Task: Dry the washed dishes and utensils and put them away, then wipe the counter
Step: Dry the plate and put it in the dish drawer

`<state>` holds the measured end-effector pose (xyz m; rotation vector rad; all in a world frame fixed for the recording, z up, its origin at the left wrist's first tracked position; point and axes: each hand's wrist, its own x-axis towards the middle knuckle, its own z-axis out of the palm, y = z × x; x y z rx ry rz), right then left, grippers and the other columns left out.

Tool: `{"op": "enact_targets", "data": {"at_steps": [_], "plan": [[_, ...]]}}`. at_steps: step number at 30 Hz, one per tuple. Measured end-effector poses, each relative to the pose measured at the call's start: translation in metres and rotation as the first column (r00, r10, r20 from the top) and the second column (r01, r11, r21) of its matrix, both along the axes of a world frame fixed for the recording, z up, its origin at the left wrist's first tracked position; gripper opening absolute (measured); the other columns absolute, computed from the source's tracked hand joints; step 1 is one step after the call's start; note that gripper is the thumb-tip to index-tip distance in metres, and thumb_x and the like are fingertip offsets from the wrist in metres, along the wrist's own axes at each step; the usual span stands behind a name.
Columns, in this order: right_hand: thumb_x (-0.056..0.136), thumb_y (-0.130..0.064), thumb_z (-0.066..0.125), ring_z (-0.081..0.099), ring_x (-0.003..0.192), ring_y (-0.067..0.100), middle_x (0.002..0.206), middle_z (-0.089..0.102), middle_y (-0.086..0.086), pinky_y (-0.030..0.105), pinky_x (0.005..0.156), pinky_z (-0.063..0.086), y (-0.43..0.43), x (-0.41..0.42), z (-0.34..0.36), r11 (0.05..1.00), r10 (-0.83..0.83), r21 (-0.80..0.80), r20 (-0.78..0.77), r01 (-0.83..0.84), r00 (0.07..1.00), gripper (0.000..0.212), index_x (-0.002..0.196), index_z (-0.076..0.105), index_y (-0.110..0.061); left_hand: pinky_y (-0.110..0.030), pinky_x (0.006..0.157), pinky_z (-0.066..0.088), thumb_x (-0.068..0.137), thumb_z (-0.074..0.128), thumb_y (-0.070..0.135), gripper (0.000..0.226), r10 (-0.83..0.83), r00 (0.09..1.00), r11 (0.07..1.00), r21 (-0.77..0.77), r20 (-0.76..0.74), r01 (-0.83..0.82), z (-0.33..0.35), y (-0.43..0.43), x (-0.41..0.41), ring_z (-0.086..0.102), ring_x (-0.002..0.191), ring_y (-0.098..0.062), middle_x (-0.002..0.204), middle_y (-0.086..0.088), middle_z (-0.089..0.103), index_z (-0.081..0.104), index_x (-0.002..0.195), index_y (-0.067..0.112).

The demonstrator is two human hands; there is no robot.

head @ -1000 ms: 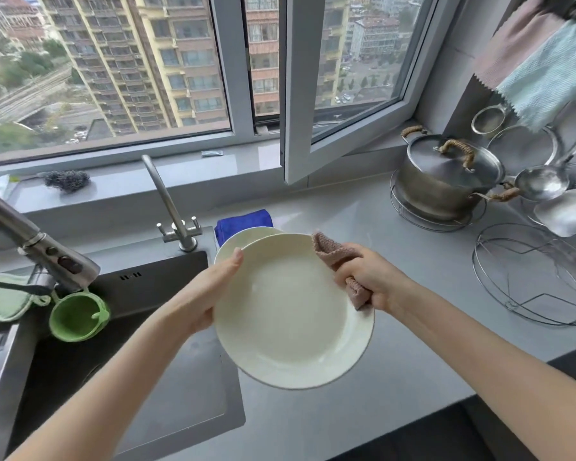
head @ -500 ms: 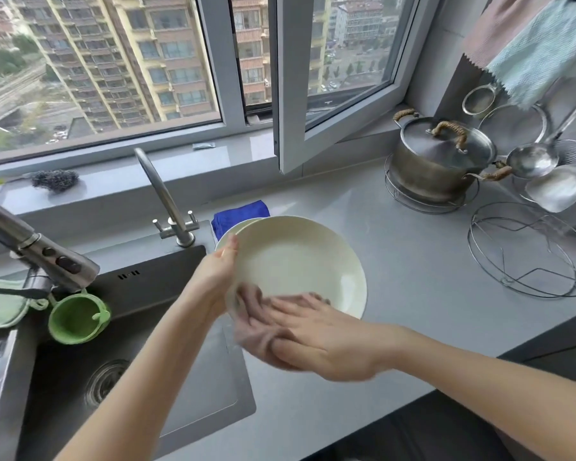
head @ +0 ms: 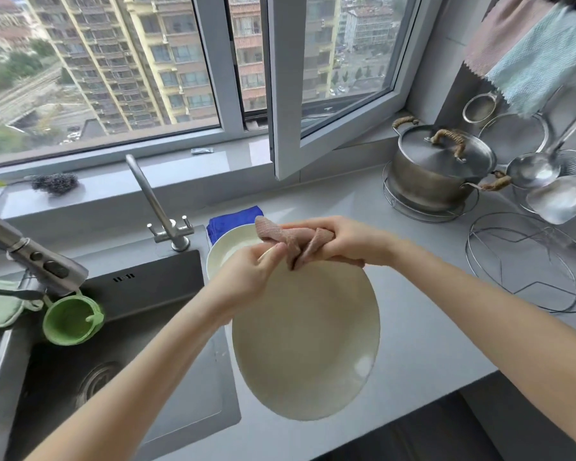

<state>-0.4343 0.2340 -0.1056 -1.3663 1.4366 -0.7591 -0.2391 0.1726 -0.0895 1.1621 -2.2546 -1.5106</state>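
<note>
Gripping the upper rim of a cream plate, the left hand has its fingers closed on the edge and holds the plate tilted over the counter, beside the sink. The right hand is clenched around a bunched pink cloth and presses it against the same upper rim, just beside the left hand. A second cream plate lies on the counter behind the held one, partly covering a blue cloth. A lidded steel pot sits on a wire trivet at far right.
</note>
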Motion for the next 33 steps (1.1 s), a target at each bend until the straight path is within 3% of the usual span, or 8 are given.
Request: {"op": "enact_targets", "data": {"at_steps": [7,12,17,20,23,26,28,33], "plan": [[0.075,0.003,0.053,0.060,0.110,0.022,0.129,0.060,0.011,0.028,0.082,0.054,0.014,-0.035,-0.028,0.956,-0.248,0.261,0.460,0.137,0.853,0.055,0.128,0.057,-0.011,-0.038,0.081,0.052,0.096,0.044,0.042,0.031,0.248,0.964,0.957,0.178,-0.092,-0.229,0.010,-0.009,-0.007,0.063,0.080,-0.021,0.085,-0.002,0.070,0.068,0.086,0.025],[0.083,0.011,0.045,0.070,0.070,0.025,0.086,0.072,0.015,0.031,0.066,0.059,0.032,-0.023,-0.027,0.858,-0.513,0.387,0.637,0.337,0.575,0.033,0.107,0.063,-0.003,-0.037,0.079,0.052,0.097,0.044,0.038,0.030,0.450,0.873,0.881,0.257,-0.190,-0.398,0.008,-0.010,-0.011,0.063,0.076,-0.021,0.081,0.000,0.068,0.065,0.080,0.025],[0.088,0.006,0.039,0.072,0.069,0.025,0.084,0.074,0.011,0.036,0.066,0.058,0.035,0.012,-0.036,0.703,-0.671,0.499,0.701,0.507,0.242,0.034,0.114,0.060,-0.003,-0.034,0.077,0.047,0.100,0.039,0.035,0.033,0.724,0.568,0.680,0.265,-0.391,-0.684,-0.015,0.002,-0.032,0.056,0.076,-0.018,0.076,0.003,0.062,0.061,0.077,0.024],[0.089,0.006,0.037,0.072,0.071,0.024,0.093,0.073,0.008,0.038,0.067,0.059,0.034,0.029,-0.039,0.619,-0.683,0.495,0.722,0.610,0.107,0.041,0.122,0.056,-0.009,-0.031,0.092,0.047,0.102,0.032,0.031,0.032,0.816,0.357,0.538,0.370,-0.455,-0.757,-0.030,0.035,-0.043,0.060,0.096,-0.015,0.101,0.001,0.065,0.062,0.108,0.020],[0.088,0.006,0.039,0.069,0.070,0.030,0.090,0.072,0.009,0.051,0.084,0.049,0.045,0.034,-0.039,0.569,-0.759,0.500,0.625,0.653,0.182,0.039,0.120,0.057,-0.008,-0.035,0.104,0.042,0.103,0.028,0.031,0.036,0.792,0.477,0.610,0.489,-0.381,-0.623,-0.042,0.050,-0.023,0.053,0.119,-0.014,0.130,0.004,0.056,0.043,0.135,0.025],[0.085,0.008,0.040,0.061,0.075,0.033,0.081,0.068,0.010,0.043,0.069,0.040,0.065,0.030,-0.034,0.518,-0.848,0.533,0.425,0.669,0.318,0.028,0.101,0.059,-0.004,-0.028,0.066,0.056,0.102,0.032,0.029,0.028,0.440,0.819,0.833,0.507,-0.367,-0.220,-0.038,0.022,0.013,0.062,0.098,-0.010,0.115,0.011,0.063,0.047,0.124,0.037],[0.082,0.011,0.040,0.061,0.073,0.032,0.079,0.066,0.011,0.043,0.066,0.048,0.076,0.025,-0.026,0.541,-0.841,0.511,0.358,0.668,0.407,0.028,0.096,0.061,-0.002,-0.020,0.054,0.053,0.099,0.042,0.028,0.025,0.231,0.919,0.896,0.438,-0.321,-0.072,-0.027,-0.008,0.022,0.067,0.082,-0.007,0.108,0.008,0.067,0.053,0.121,0.033],[0.075,0.018,0.040,0.068,0.070,0.021,0.082,0.070,0.002,0.032,0.064,0.055,0.094,0.041,0.008,0.753,-0.630,0.454,0.291,0.476,0.720,0.052,0.102,0.066,-0.017,-0.037,0.095,0.049,0.086,0.049,0.059,0.038,-0.297,0.955,0.955,0.002,-0.007,0.297,-0.018,-0.027,0.002,0.063,0.103,-0.012,0.110,0.010,0.068,0.064,0.109,0.033]]}}
